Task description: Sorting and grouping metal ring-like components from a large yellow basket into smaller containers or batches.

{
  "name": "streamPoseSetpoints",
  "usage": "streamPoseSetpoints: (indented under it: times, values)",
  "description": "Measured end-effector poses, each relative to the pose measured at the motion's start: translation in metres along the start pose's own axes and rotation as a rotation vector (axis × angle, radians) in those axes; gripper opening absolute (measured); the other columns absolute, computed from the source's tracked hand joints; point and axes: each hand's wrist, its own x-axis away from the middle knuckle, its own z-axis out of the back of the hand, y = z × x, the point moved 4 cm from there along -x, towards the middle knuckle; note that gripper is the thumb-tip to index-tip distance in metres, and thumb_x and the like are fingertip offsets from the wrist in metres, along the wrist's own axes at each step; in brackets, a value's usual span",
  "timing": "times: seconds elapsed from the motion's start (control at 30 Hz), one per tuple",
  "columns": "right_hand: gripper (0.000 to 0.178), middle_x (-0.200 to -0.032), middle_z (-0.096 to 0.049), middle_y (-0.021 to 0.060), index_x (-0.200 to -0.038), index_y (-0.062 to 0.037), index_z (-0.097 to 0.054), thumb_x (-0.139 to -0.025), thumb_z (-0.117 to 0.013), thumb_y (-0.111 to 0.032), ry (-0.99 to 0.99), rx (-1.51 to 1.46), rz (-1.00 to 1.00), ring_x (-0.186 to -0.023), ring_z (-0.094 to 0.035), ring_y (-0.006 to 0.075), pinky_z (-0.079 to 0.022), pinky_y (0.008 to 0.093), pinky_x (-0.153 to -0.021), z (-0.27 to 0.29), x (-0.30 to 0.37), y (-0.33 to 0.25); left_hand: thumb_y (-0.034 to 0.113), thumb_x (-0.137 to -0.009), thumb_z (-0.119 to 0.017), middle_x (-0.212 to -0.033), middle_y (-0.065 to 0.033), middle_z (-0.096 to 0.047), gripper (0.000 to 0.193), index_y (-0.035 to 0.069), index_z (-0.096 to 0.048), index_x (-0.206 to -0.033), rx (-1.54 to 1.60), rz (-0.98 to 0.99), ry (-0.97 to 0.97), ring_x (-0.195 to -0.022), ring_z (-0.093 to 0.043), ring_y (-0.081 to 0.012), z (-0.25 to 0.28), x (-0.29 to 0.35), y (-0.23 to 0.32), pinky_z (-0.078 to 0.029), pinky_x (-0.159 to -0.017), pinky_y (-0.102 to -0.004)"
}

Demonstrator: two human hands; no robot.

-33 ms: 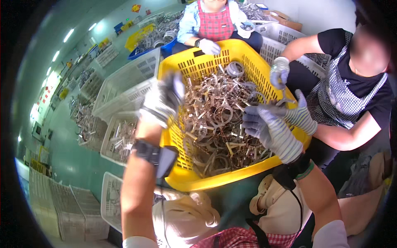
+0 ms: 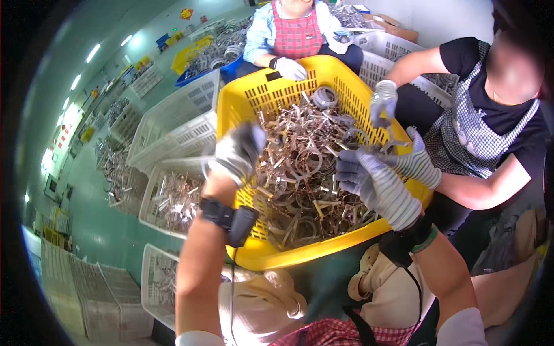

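A large yellow basket (image 2: 323, 254) stands before me, heaped with a tangle of metal ring-shaped parts (image 2: 311, 161) and short pale pieces. My left hand (image 2: 239, 151), in a striped glove with dark fingers, is over the basket's left rim. Motion smears its fingers; a faint pale curved edge shows beside it, and I cannot make out whether it is held. Above the right side of the heap is my right hand (image 2: 381, 187), gloved alike, fingers apart and nothing visible in them. A co-worker's gloved hand (image 2: 418, 161) lies just behind it, beside a small grey metal piece.
White crates (image 2: 173, 196) with similar parts stand left of the basket, another crate (image 2: 158, 282) nearer me. One co-worker sits at the far side, a gloved hand (image 2: 291, 69) on the rim; another sits at the right, hands over the basket. Stacked crates (image 2: 104, 294) stand lower left.
My left hand has moved slightly right and down, with its forearm. My right hand stays nearly in place. The right co-worker's upper hand has shifted slightly down and left.
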Motion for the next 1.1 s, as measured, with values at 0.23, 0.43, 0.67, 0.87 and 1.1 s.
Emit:
streamPoseSetpoints:
  times: [0.23,0.43,0.67,0.87,1.1]
  values:
    - [0.033,-0.095,-0.065,0.0049,-0.111,-0.0037,-0.059,-0.093,-0.052,-0.03,0.121,-0.077,-0.011,-0.086,-0.063,0.0165,-0.05,0.0328,-0.08,0.001,0.009,-0.012,0.039,-0.092,-0.049,-0.107,-0.0168,-0.053,0.037,0.011,-0.049,-0.116,-0.262,0.166,0.72,-0.095,-0.055,-0.0261,0.144,-0.035,-0.116,-0.052,-0.075,-0.0433]
    - [0.034,-0.096,-0.064,0.0056,-0.11,-0.0027,-0.06,-0.093,-0.052,-0.031,0.106,-0.125,-0.04,-0.089,-0.061,0.0166,-0.049,0.0351,-0.082,0.0,0.006,-0.026,0.037,-0.091,-0.053,-0.114,-0.015,-0.051,0.043,0.009,-0.044,-0.123,0.012,0.092,0.725,-0.098,-0.054,-0.0286,0.178,-0.077,-0.138,-0.05,-0.084,-0.0412]
    - [0.034,-0.095,-0.063,0.0035,-0.11,-0.0035,-0.06,-0.093,-0.052,-0.031,0.13,-0.075,-0.034,-0.087,-0.06,0.0146,-0.048,0.03,-0.08,0.003,-0.006,-0.018,0.024,-0.09,-0.056,-0.073,-0.0109,-0.062,0.022,0.003,-0.054,-0.083,0.019,0.108,0.625,-0.069,-0.061,-0.0256,0.192,-0.083,-0.147,-0.057,-0.057,-0.0339]
    - [0.027,-0.095,-0.062,-0.0008,-0.109,-0.0065,-0.06,-0.092,-0.054,-0.027,0.132,0.233,-0.004,-0.089,-0.057,0.0069,-0.046,0.0197,-0.077,-0.011,-0.012,-0.001,0.014,-0.09,-0.055,-0.071,-0.0014,-0.057,0.009,0.006,-0.058,-0.089,-0.261,0.035,0.35,-0.053,-0.051,-0.0096,0.143,-0.073,-0.082,-0.045,-0.045,-0.023]
    - [0.037,-0.1,-0.062,0.0079,-0.111,-0.0005,-0.058,-0.088,-0.06,-0.03,0.096,0.81,0.13,-0.093,-0.057,0.0154,-0.044,0.0276,-0.085,0.001,-0.014,0.022,0.017,-0.091,-0.054,-0.068,0.004,-0.051,0.011,0.008,-0.058,-0.096,-0.322,0.021,-0.182,-0.048,-0.036,-0.003,-0.038,-0.009,-0.061,-0.032,-0.045,-0.0173]
